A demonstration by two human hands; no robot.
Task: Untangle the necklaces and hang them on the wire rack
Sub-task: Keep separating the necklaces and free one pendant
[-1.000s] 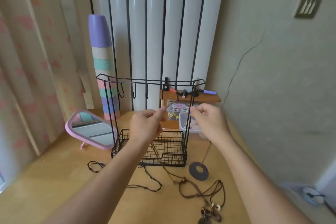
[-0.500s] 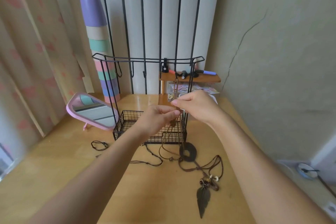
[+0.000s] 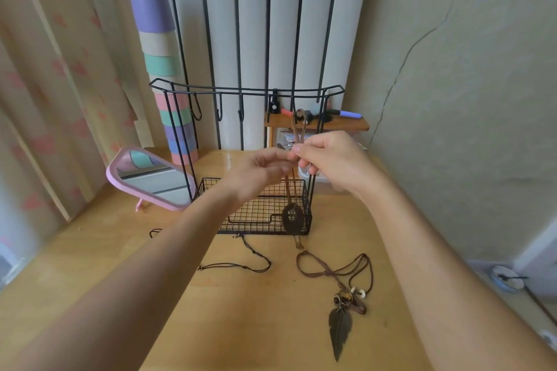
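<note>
A black wire rack (image 3: 245, 90) with hooks along its top bar stands on the wooden table (image 3: 271, 325). A brown cord necklace (image 3: 299, 126) hangs from a right-hand hook, its dark ring pendant (image 3: 291, 218) dangling by the rack's mesh basket. My left hand (image 3: 259, 175) and my right hand (image 3: 331, 159) both pinch its cords in front of the rack. On the table lie a brown feather-pendant necklace (image 3: 340, 325) and a thin black cord necklace (image 3: 238, 265).
A pink-framed mirror (image 3: 150, 178) leans left of the rack. A stack of pastel cups (image 3: 164, 69) rises behind it by the curtain. A small wooden shelf (image 3: 316, 123) with pens stands behind the rack, against white radiator pipes.
The ring-pendant necklace went from stretched between my hands to hanging on a rack hook. Its pendant lifted off the table and now dangles beside the basket. Both hands came together at the cords.
</note>
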